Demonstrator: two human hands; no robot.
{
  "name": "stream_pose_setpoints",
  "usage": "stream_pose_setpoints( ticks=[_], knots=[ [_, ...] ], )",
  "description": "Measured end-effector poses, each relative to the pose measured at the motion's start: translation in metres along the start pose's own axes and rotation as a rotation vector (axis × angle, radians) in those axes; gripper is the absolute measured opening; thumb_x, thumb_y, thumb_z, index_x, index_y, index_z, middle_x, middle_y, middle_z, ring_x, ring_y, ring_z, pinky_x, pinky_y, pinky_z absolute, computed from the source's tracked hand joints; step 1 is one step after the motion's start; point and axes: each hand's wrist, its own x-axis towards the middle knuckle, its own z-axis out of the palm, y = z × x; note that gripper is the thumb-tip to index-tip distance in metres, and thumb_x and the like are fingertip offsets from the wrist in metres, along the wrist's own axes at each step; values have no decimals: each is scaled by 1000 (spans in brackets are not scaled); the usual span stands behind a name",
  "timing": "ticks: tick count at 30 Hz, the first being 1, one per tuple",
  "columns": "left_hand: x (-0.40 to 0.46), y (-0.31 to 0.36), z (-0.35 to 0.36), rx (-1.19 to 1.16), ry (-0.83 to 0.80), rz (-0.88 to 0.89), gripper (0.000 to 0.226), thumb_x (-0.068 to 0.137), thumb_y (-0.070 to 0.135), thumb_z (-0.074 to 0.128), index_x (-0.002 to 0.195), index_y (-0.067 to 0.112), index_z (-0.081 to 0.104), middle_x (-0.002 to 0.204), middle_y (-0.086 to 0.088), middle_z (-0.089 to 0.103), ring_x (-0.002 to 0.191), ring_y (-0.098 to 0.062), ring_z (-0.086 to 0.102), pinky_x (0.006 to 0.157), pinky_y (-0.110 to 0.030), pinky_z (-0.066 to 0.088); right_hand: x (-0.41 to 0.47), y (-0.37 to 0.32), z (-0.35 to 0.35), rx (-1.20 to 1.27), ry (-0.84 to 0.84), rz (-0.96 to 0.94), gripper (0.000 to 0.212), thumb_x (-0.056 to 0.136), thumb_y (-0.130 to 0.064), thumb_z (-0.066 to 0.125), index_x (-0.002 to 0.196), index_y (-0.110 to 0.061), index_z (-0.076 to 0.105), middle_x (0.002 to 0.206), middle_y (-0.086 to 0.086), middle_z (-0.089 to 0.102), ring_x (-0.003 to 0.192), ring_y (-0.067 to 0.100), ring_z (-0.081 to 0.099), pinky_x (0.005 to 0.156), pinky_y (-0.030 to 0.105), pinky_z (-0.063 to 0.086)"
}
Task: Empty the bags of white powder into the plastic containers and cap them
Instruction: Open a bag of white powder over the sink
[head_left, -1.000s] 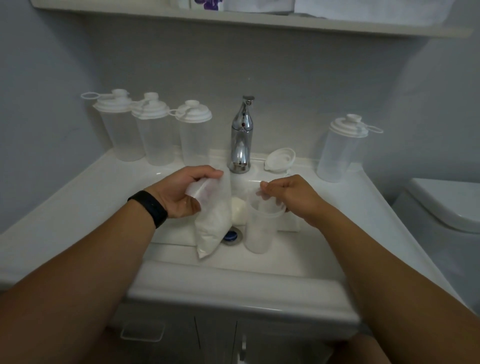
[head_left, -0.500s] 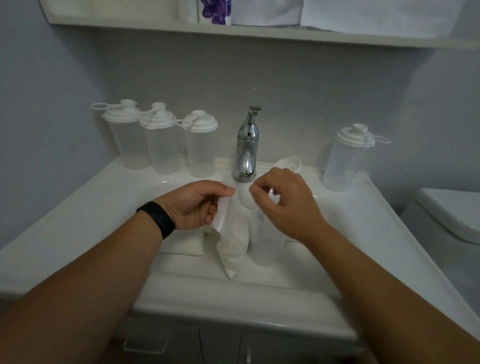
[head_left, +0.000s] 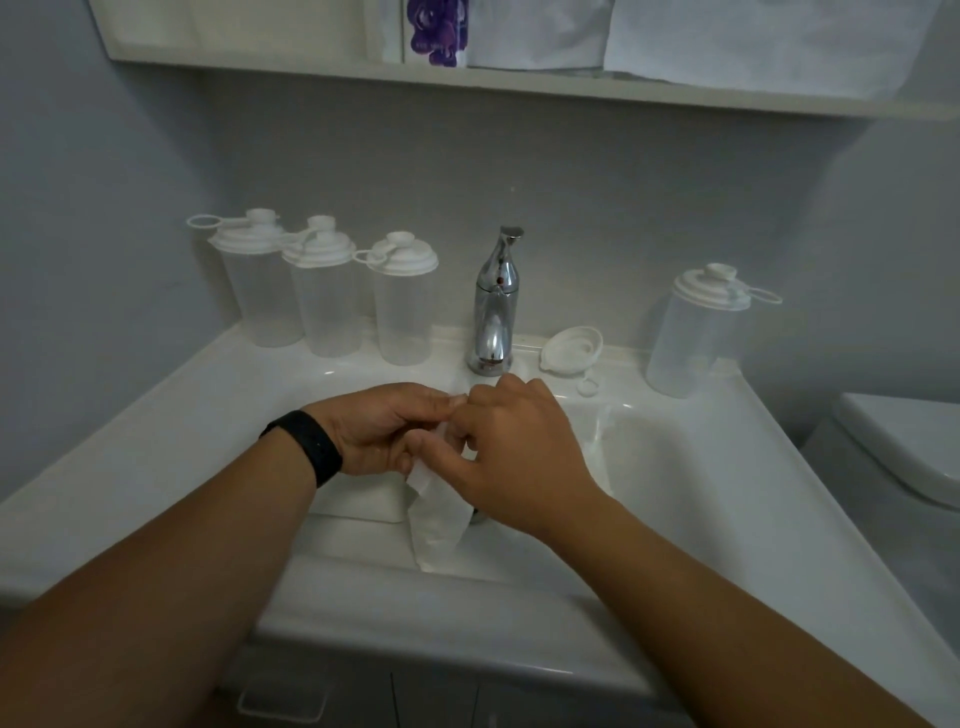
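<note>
White porcelain surrounds the work: the sink (head_left: 675, 467) sits under both hands, so any spill would likely wash into the basin. Four capped containers (head_left: 402, 299) stand well apart on the tabletop, and a loose lid (head_left: 571, 349) lies beside the tap (head_left: 493, 306). The bag of powder (head_left: 434, 525) hangs over the basin, its top pinched by the left hand (head_left: 384, 431) and the right hand (head_left: 509, 447), fingers curled on the plastic. The open container is hidden behind the right hand. A sudden tear could probably scatter powder past its mouth.
</note>
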Motion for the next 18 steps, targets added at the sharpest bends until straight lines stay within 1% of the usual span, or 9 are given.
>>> stream_pose_setpoints(
  ticks=[3, 5, 7, 9, 11, 13, 15, 17, 18],
  knots=[
    [-2, 1, 0, 2, -52, -14, 57, 55, 64, 94, 86, 17, 82, 80, -1, 72, 70, -13, 61, 64, -22, 53, -1, 4, 3, 123, -88, 34, 49, 92, -63, 46, 70, -27, 69, 65, -8, 57, 69, 14, 46, 71, 32, 32],
    [-2, 1, 0, -28, -63, -26, 59, 51, 64, 95, 82, 15, 81, 71, -2, 68, 56, -9, 61, 54, -17, 53, -1, 8, 4, 253, -123, 82, 45, 90, -61, 47, 69, -29, 69, 65, -7, 58, 70, 14, 48, 74, 34, 37],
    [-2, 0, 0, -55, -46, -33, 60, 49, 63, 96, 81, 14, 80, 68, -4, 63, 54, -8, 59, 53, -17, 53, -2, 12, 4, 349, -153, 114, 42, 89, -59, 49, 70, -27, 68, 69, -8, 60, 74, 14, 49, 79, 35, 37],
    [-3, -1, 0, -65, -32, -30, 58, 51, 62, 96, 79, 16, 77, 60, 0, 56, 53, -8, 54, 52, -17, 49, -3, 16, 2, 337, -171, 107, 35, 89, -49, 52, 74, -23, 70, 74, -8, 63, 78, 13, 49, 83, 36, 36],
    [-3, 0, 1, -65, -25, -41, 60, 55, 57, 97, 86, 12, 71, 54, 1, 51, 47, -9, 51, 47, -18, 43, -5, 21, 1, 302, -179, 104, 28, 89, -41, 54, 75, -22, 69, 75, -9, 62, 79, 12, 48, 84, 36, 34],
    [-4, 2, 4, -17, -2, -77, 49, 66, 47, 92, 92, 11, 73, 53, 0, 50, 45, -9, 50, 44, -17, 39, -5, 24, 0, 351, -190, 138, 29, 88, -44, 52, 68, -25, 60, 70, -11, 56, 75, 9, 46, 79, 32, 33],
    [-5, 5, 7, 29, 34, -120, 34, 73, 39, 83, 90, 12, 71, 52, 0, 49, 42, -9, 49, 41, -17, 37, -4, 27, 1, 382, -181, 149, 29, 86, -48, 51, 64, -29, 54, 64, -13, 51, 72, 7, 47, 74, 29, 31],
    [-5, 8, 10, 64, 45, -137, 20, 83, 34, 80, 77, 17, 72, 52, 0, 47, 40, -8, 47, 39, -16, 36, -4, 30, 3, 388, -185, 158, 32, 87, -47, 53, 64, -25, 57, 64, -12, 52, 73, 7, 47, 73, 28, 31],
    [-6, 8, 10, 72, 49, -136, 22, 87, 32, 75, 69, 20, 73, 52, 1, 46, 39, -8, 46, 39, -16, 35, -5, 32, 3, 392, -196, 159, 34, 88, -45, 55, 66, -21, 62, 66, -10, 54, 74, 7, 48, 73, 27, 31]
  ],
)
